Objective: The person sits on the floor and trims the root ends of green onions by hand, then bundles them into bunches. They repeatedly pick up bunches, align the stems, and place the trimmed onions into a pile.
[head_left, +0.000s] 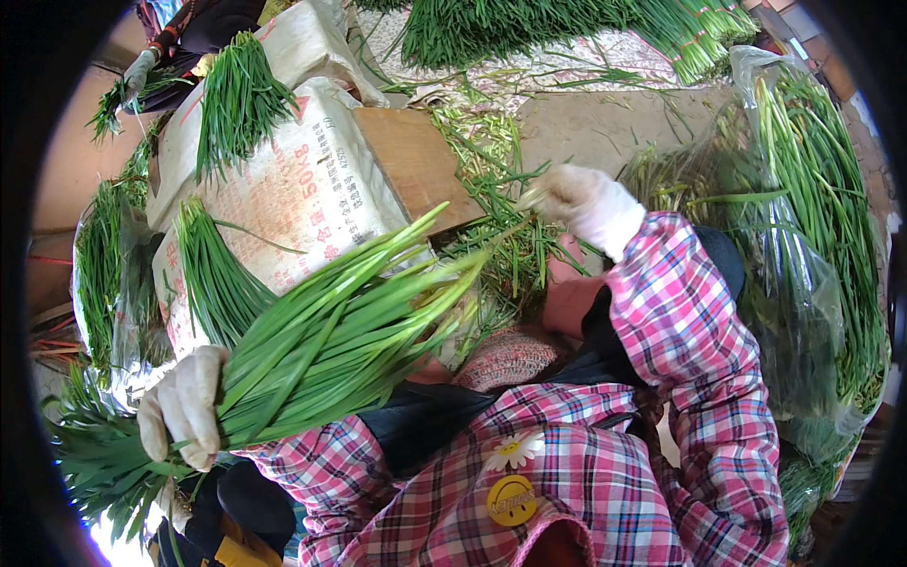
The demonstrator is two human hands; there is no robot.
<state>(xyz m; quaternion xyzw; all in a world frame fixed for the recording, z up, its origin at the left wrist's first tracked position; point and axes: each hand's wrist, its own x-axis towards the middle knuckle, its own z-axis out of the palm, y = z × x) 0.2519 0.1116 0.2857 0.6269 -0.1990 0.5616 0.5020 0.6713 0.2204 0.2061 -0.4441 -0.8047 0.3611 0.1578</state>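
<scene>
My left hand [186, 407], in a pale glove, is closed around a large bunch of long green leaves that look like garlic chives [312, 347]. Their paler ends fan out to the upper right, across my lap. My right hand [577, 202], gloved too, is raised beyond the pale ends, its fingers pinched on a thin pale strand or leaf end. Two smaller chive bunches [237, 106] [220, 276] lie on a white woven sack [283, 212] that bears printing, left of a wooden board [418, 163].
Trimmed scraps [489, 142] litter the ground before me. A plastic bag of chives [815, 234] stands at right, another [106, 276] at left. More chives [517, 28] lie on a patterned cloth [567, 57]. A co-worker's gloved hand [139, 74] holds greens at upper left.
</scene>
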